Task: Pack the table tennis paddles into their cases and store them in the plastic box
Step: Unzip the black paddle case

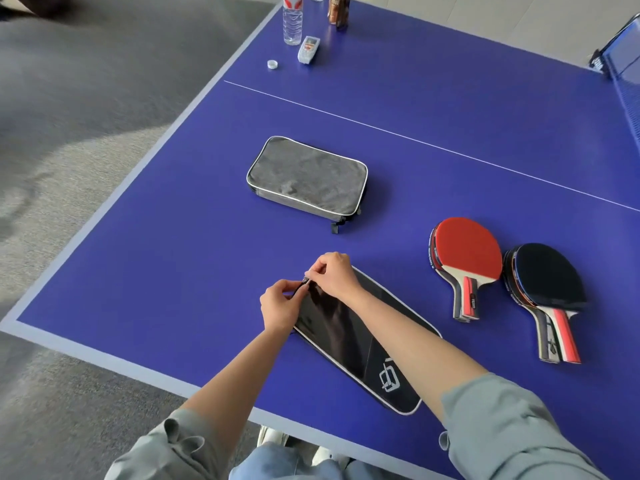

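Both hands meet at the far corner of the black case [360, 344]. The right hand [334, 275] has its grip pinched on the small zipper pull [305, 280], and the left hand [280, 306] has its grip clamped on the case edge just beside it, to hold the fabric steady. The step in hand seems to be opening this case. The next move probably needs a steady pull of the zipper along the edge while the left hand keeps tension. The paddles wait in two stacks, one red-faced [465, 261] and one black-faced [549, 289], on the blue bench [173, 271] to the right. The grey case [306, 180] lies closed farther away. No plastic box is in view.
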Tool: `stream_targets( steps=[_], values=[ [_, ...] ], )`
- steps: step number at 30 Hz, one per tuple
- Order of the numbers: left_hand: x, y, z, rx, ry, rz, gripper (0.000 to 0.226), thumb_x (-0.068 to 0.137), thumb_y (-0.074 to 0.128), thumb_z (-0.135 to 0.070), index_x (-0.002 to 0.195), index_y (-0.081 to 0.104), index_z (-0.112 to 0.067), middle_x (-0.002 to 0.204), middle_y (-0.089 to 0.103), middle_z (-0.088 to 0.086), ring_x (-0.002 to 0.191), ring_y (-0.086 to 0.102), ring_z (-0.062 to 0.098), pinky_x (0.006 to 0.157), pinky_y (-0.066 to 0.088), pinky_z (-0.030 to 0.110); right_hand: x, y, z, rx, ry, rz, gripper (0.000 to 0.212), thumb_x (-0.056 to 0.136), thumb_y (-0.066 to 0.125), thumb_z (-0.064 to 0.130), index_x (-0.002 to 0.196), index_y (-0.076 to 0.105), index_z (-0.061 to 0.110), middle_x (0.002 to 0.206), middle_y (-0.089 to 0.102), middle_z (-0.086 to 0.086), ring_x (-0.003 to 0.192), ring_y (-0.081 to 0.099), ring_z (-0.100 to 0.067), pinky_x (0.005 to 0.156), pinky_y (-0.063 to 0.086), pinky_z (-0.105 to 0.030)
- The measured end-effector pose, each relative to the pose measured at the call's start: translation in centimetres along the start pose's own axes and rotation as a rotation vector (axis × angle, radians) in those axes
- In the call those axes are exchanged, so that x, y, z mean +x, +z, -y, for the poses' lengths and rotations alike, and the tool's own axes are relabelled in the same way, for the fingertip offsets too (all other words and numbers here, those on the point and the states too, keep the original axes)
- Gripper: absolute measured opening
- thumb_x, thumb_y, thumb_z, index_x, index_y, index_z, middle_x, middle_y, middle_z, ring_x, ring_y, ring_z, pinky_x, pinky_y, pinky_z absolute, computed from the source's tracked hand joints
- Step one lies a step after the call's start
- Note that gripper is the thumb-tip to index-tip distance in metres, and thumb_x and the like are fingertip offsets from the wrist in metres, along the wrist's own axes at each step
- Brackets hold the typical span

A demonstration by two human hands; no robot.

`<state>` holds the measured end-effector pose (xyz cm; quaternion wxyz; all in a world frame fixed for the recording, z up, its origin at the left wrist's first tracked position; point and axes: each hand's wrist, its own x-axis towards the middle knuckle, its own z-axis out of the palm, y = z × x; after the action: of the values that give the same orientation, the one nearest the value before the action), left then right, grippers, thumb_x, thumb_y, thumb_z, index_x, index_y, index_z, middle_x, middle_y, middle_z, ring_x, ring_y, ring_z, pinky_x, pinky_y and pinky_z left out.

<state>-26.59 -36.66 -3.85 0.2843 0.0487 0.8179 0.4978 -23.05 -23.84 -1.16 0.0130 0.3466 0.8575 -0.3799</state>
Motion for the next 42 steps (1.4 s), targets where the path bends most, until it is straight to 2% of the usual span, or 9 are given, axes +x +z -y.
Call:
stream_targets(
  steps=[5, 9, 15, 21, 24, 28, 32, 35, 42],
  values=[
    [0.7, 0.3, 0.4, 0.050, 0.020, -0.018, 0.012, 0.083, 0.070, -0.026, 0.082, 0.070, -0.014, 0.082, 0.069, -0.003, 0.076, 0.064, 0.011, 0.068, 0.051, 0.024, 1.5, -1.3, -1.2, 0.023, 0.125, -0.081, 0.021, 0.083, 0.065, 0.015, 0.071, 0.069, -0.002, 0.085, 0.072, -0.011, 0.087, 0.064, -0.024, 0.077, 0.053, -0.036],
    [1.2, 0.3, 0.1, 0.062, 0.064, -0.029, 0.008, 0.085, 0.068, -0.022, 0.078, 0.067, -0.017, 0.081, 0.068, -0.004, 0.078, 0.064, 0.011, 0.064, 0.046, 0.017, 2.2, -2.5, -2.1, 0.051, 0.224, -0.088, 0.024, 0.082, 0.064, 0.014, 0.077, 0.069, -0.009, 0.085, 0.072, -0.018, 0.088, 0.065, -0.029, 0.077, 0.055, -0.038],
    [2.1, 1.2, -0.6, 0.125, 0.118, 0.008, 0.009, 0.086, 0.067, -0.020, 0.078, 0.065, -0.018, 0.081, 0.066, -0.006, 0.079, 0.063, 0.013, 0.069, 0.049, 0.024, 2.2, -4.6, -3.4, 0.198, 0.491, -0.082, 0.043, 0.072, 0.069, 0.014, 0.048, 0.034, 0.012, 0.052, 0.037, -0.002, 0.051, 0.038, -0.020, 0.057, 0.037, -0.028],
    [3.5, 1.7, -1.9, 0.197, 0.178, 0.021, 0.012, 0.085, 0.068, -0.020, 0.074, 0.064, -0.020, 0.076, 0.064, -0.008, 0.075, 0.063, 0.013, 0.073, 0.051, 0.030, 2.7, -6.4, -4.7, 0.447, 0.631, -0.083, 0.007, 0.075, 0.062, 0.005, 0.080, 0.058, 0.005, 0.070, 0.063, -0.006, 0.058, 0.058, -0.018, 0.051, 0.049, -0.025],
    [3.9, 1.5, -2.1, 0.253, 0.215, 0.023, 0.012, 0.086, 0.067, -0.021, 0.075, 0.062, -0.021, 0.081, 0.067, -0.003, 0.076, 0.062, 0.014, 0.073, 0.050, 0.029, 2.9, -7.1, -5.1, 0.572, 0.702, -0.003, 0.022, 0.078, 0.062, 0.003, 0.100, 0.058, 0.003, 0.066, 0.066, -0.002, 0.052, 0.062, -0.011, 0.048, 0.048, -0.022],
    [4.4, 1.8, -2.1, 0.299, 0.239, 0.031, 0.010, 0.087, 0.066, -0.022, 0.079, 0.064, -0.016, 0.086, 0.066, -0.002, 0.082, 0.064, 0.017, 0.073, 0.045, 0.026, 3.0, -6.9, -5.5, 0.596, 0.714, -0.007, 0.018, 0.079, 0.061, 0.001, 0.097, 0.059, 0.000, 0.066, 0.064, -0.004, 0.050, 0.057, -0.011, 0.050, 0.054, -0.022],
    [4.8, 2.4, -3.6, 0.402, 0.390, 0.107, 0.013, 0.087, 0.065, -0.030, 0.091, 0.069, -0.018, 0.092, 0.066, -0.004, 0.087, 0.063, 0.016, 0.078, 0.046, 0.028, 3.8, -7.4, -6.3, 0.617, 0.683, -0.072, 0.010, 0.079, 0.066, 0.003, 0.082, 0.057, 0.005, 0.080, 0.065, -0.007, 0.056, 0.060, -0.012, 0.081, 0.059, -0.031],
    [4.9, 4.1, -5.4, 0.494, 0.529, 0.206, 0.018, 0.086, 0.065, -0.036, 0.098, 0.071, -0.025, 0.098, 0.069, -0.006, 0.092, 0.063, 0.016, 0.086, 0.048, 0.036, 4.1, -7.8, -6.4, 0.688, 0.690, -0.109, 0.007, 0.077, 0.067, -0.001, 0.084, 0.064, -0.001, 0.080, 0.066, -0.009, 0.062, 0.062, -0.015, 0.078, 0.059, -0.028],
    [5.7, 7.9, -7.2, 0.450, 0.381, 0.266, 0.014, 0.080, 0.072, -0.032, 0.084, 0.073, -0.019, 0.089, 0.068, -0.003, 0.085, 0.062, 0.017, 0.076, 0.049, 0.032, 4.1, -7.8, -6.4, 0.862, 0.755, -0.088, 0.027, 0.077, 0.065, -0.008, 0.104, 0.064, -0.010, 0.091, 0.068, -0.020, 0.072, 0.064, -0.023, 0.069, 0.058, -0.029]
  ],
)
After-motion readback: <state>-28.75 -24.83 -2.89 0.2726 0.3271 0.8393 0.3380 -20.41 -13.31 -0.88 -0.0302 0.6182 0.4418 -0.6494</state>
